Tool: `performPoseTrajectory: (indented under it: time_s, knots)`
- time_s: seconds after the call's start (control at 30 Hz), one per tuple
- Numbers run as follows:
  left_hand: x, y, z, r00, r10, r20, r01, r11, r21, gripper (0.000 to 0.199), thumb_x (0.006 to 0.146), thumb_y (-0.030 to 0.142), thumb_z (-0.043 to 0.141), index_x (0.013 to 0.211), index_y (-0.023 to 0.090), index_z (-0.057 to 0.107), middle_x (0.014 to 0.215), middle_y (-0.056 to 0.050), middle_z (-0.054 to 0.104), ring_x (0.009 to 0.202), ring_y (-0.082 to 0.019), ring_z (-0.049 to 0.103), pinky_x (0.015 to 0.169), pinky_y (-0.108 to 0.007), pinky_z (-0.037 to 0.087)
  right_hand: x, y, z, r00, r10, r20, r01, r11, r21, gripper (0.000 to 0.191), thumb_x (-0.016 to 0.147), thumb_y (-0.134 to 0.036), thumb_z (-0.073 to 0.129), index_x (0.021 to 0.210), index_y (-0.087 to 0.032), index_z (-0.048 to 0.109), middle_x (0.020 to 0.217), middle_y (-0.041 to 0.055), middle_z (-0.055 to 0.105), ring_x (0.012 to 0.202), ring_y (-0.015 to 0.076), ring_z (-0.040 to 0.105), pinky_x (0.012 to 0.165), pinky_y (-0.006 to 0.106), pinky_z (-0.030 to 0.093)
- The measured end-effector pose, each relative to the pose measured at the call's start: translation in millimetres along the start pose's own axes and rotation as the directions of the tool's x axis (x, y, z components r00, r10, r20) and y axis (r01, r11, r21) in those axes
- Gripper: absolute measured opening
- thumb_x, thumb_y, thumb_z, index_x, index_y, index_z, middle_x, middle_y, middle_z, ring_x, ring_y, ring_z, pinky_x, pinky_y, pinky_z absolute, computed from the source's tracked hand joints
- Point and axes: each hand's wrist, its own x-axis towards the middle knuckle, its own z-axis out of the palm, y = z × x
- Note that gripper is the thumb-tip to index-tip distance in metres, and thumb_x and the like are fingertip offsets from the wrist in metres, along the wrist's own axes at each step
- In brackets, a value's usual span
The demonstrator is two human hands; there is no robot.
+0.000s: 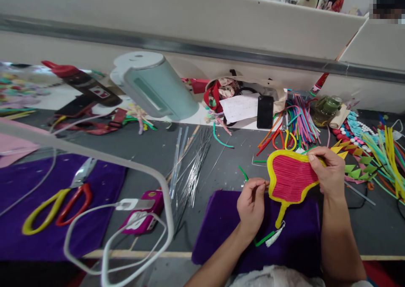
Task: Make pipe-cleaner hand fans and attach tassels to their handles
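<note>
A small hand fan made of fuzzy pipe cleaners (294, 176), red-pink with a yellow border and handle, is held up over a folded purple cloth (215, 223). My right hand (330, 171) grips its upper right edge between thumb and fingers. Close against the fan's left edge, my left hand (252, 204) is closed in a pinch; what lies between its fingertips is hidden. A white tassel (276, 237) hangs from the handle's end. Beside the tassel, a bent green pipe cleaner (264, 239) lies over the cloth.
Large scissors (74, 198) with yellow and red handles rest on purple cloth at left. A magenta power bank (145, 211) with a white cable lies nearer. Metal wires (196, 169), a tilted-looking pale green pitcher (158, 86), a black phone (265, 112) and bundled pipe cleaners (302, 122) stand or lie beyond.
</note>
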Motion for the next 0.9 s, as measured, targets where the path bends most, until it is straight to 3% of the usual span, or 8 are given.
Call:
performPoseTrajectory:
  time_s: [0.23,0.9]
  knots:
    - [-1.0,-4.3,-1.0,0.999,0.004,0.044,-0.008,0.997,0.072,0.011,0.092,0.026,0.056,0.09,0.019,0.065,0.081,-0.003,0.064,0.074,-0.014,0.061,0.069,-0.024,0.052,-0.6,0.2,-0.3,1.0,0.002,-0.001,-0.002,1.0,0.009,0.008,0.081,-0.024,0.064,0.073,-0.022,0.066,0.071,-0.001,0.064,0.066,0.0155,0.059,0.063,0.027,0.048]
    - [3.5,3.7,0.7,0.999,0.001,0.04,-0.001,1.0,0.007,0.008,0.089,0.02,0.06,0.09,0.018,0.068,0.082,-0.003,0.063,0.076,-0.014,0.06,0.07,-0.024,0.049,-0.2,-0.1,-0.3,1.0,-0.007,0.002,0.007,0.999,0.034,0.006,0.081,-0.02,0.065,0.075,-0.022,0.067,0.072,-0.0014,0.064,0.066,0.0146,0.058,0.062,0.025,0.047]
